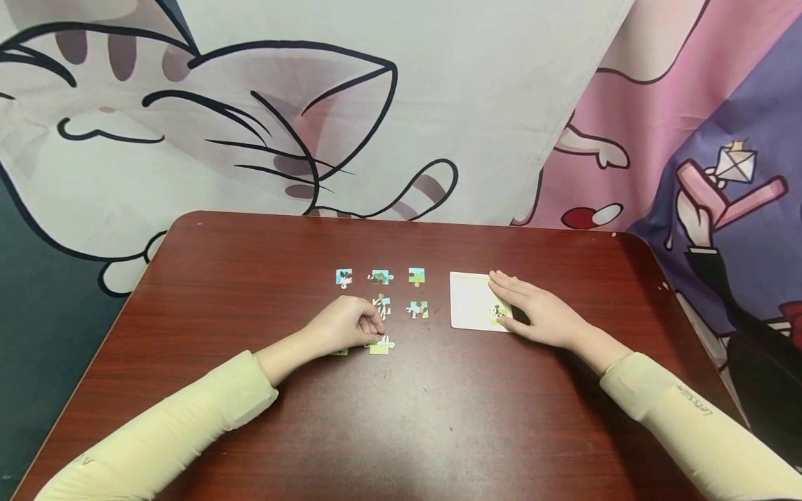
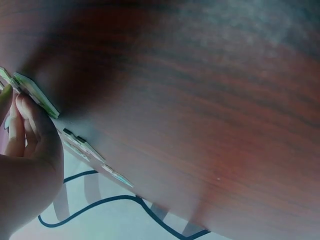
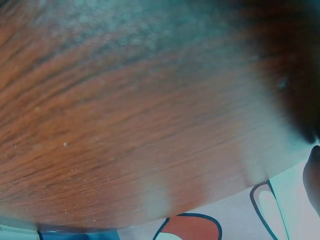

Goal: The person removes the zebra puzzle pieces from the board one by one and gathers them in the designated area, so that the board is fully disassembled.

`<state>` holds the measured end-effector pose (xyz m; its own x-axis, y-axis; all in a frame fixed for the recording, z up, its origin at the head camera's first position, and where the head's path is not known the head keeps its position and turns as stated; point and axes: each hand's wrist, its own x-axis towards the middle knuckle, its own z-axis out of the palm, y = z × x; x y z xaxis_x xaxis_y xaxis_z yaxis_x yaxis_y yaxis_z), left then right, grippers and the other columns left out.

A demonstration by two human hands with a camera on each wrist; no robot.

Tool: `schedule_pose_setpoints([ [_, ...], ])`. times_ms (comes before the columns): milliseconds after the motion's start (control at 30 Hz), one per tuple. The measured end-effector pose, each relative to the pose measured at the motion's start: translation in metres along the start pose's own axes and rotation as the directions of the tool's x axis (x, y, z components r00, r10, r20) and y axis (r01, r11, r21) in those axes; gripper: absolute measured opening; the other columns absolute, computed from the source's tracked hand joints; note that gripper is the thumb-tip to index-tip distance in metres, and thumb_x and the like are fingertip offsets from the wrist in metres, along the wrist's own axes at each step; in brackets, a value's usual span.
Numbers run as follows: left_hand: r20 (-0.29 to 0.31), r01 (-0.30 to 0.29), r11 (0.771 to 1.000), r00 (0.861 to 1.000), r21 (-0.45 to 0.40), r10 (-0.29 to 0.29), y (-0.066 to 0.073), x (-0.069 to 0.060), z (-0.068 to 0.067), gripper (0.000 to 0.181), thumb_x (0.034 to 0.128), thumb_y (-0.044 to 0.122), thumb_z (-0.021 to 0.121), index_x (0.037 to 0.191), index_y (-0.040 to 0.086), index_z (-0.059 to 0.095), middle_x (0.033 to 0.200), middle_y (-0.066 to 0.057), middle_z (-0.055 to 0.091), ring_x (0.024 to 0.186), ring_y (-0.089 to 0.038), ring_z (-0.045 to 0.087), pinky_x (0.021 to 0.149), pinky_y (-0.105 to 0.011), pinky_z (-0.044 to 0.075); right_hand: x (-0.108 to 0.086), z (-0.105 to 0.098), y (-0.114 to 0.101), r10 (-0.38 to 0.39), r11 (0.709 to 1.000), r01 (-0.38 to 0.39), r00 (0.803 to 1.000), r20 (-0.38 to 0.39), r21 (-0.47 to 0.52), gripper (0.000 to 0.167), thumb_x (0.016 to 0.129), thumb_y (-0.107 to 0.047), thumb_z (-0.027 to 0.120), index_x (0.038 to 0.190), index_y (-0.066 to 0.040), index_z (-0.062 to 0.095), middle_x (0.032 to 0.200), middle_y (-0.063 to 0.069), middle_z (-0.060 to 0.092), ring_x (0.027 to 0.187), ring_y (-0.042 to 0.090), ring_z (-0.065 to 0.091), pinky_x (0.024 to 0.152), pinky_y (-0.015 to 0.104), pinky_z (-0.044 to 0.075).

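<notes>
My left hand [image 1: 347,324] reaches in from the left with curled fingers. Its thumb and fingertips pinch at the edge of a puzzle piece [image 1: 379,349] with a green lower part, in the front row. Another green piece [image 1: 339,353] is mostly hidden beneath that hand. In the left wrist view, the fingers [image 2: 42,125] bend down beside a green-topped piece [image 2: 37,95]. My right hand [image 1: 544,313] lies with straight fingers on the right side of a white card [image 1: 470,300]. A small green picture [image 1: 497,312] on the card is partly covered by this hand.
Behind the left hand lie more puzzle pieces: one blue [image 1: 343,277], one blue-green [image 1: 380,277], one green [image 1: 416,276], and two [image 1: 382,305] [image 1: 418,309] closer in. The brown table [image 1: 401,431] ends at a patterned cloth [image 1: 501,104].
</notes>
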<state>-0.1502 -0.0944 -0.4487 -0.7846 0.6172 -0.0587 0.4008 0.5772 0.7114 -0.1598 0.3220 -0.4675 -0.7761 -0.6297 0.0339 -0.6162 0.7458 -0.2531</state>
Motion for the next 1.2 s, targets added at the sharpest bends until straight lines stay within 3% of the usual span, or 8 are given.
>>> schedule_pose_setpoints([
  [467,-0.012,0.026,1.000,1.000,-0.010,-0.027,0.002,-0.003,0.003,0.010,0.0853,0.001,0.083,0.086,0.009,0.079,0.076,0.001,0.076,0.067,0.000,0.063,0.066,-0.017,0.055,-0.001,-0.002,-0.001,-0.019,1.000,0.019,1.000,0.001,0.022,0.077,0.096,-0.030,0.076,0.160,-0.003,0.044,0.170,0.017,0.039,0.157,0.036,0.039,0.126,0.055,0.035],
  [833,0.008,-0.020,1.000,1.000,-0.021,0.020,0.000,0.001,-0.002,0.004,0.0850,0.001,0.081,0.086,0.005,0.079,0.076,-0.002,0.076,0.066,0.000,0.064,0.066,-0.016,0.055,-0.002,-0.001,0.004,-0.041,0.999,0.041,0.999,0.001,0.033,0.093,0.088,-0.041,0.085,0.161,-0.003,0.042,0.171,0.017,0.038,0.158,0.036,0.038,0.131,0.047,0.030],
  [1033,0.008,-0.008,1.000,1.000,-0.016,0.008,0.007,0.012,-0.007,0.006,0.0873,0.001,0.078,0.089,0.005,0.080,0.079,-0.002,0.077,0.068,-0.003,0.066,0.068,-0.018,0.057,-0.002,-0.001,0.005,-0.034,0.999,0.033,0.999,0.005,0.038,0.093,0.087,-0.040,0.086,0.162,-0.005,0.042,0.171,0.015,0.038,0.158,0.036,0.038,0.134,0.030,0.018],
  [1200,0.012,-0.004,1.000,1.000,-0.018,0.005,0.021,0.029,-0.007,0.006,0.0887,0.001,0.079,0.092,0.005,0.080,0.081,-0.002,0.078,0.070,-0.004,0.068,0.070,-0.020,0.058,-0.003,-0.001,0.005,-0.040,0.999,0.040,0.999,0.006,0.037,0.093,0.087,-0.039,0.087,0.161,-0.004,0.042,0.171,0.016,0.038,0.157,0.036,0.039,0.134,0.033,0.020],
])
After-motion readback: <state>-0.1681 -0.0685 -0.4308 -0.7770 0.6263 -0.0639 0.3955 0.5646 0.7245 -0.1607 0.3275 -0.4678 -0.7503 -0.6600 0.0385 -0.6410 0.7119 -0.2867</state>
